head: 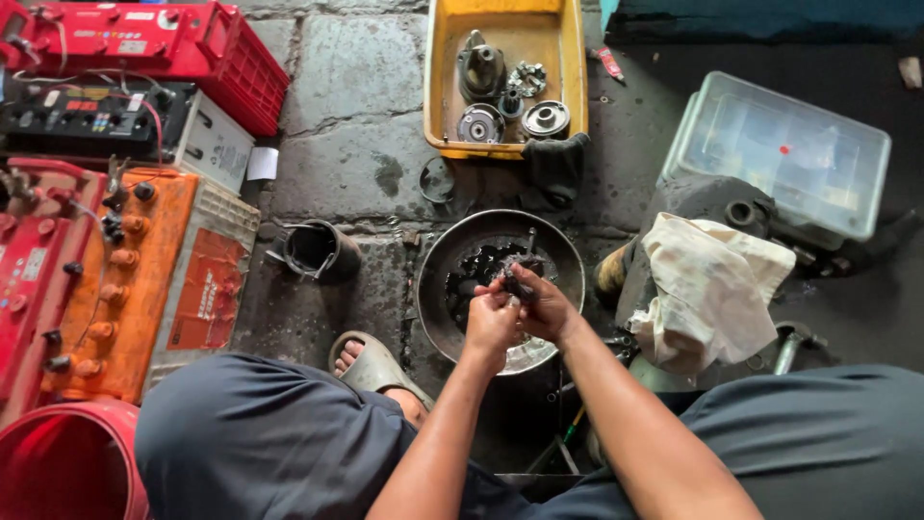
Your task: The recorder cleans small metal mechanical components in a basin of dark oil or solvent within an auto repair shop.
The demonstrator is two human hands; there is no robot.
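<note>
My left hand and right hand meet over the round metal basin, fingers closed together around a small dark part. Right of the basin lies a stained cloth.

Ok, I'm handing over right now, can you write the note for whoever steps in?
Left hand and right hand: both closed together on one small dark part, held over the round metal pan.
Pan: on the floor between the knees, with dark parts in liquid.
Yellow tray: beyond the pan, holding several metal parts.
White rag: to the right.
Done: cannot tell from this view.
Left: part in hand; pan parts.
</note>
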